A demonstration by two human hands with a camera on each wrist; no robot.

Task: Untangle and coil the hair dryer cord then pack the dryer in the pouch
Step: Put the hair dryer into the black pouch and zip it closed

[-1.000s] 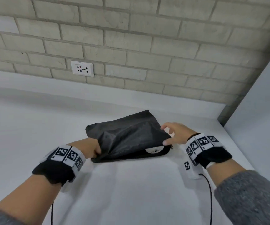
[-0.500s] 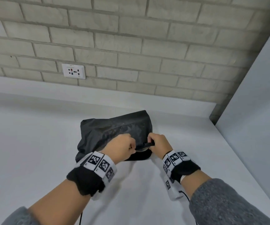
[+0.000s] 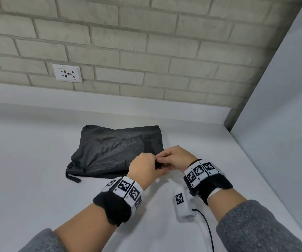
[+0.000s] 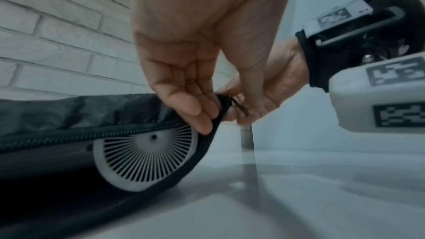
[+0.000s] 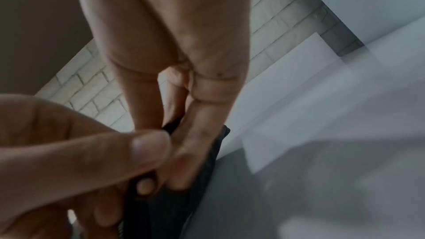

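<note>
Pouch (image 3: 113, 151) on white counter (image 3: 28, 179) | brick wall (image 3: 146, 42) behind | socket (image 3: 67, 73)

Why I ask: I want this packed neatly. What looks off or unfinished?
Only the pouch: its zipper gapes, showing the dryer's white grille. Left hand pinches the corner; right hand holds the pull.
</note>
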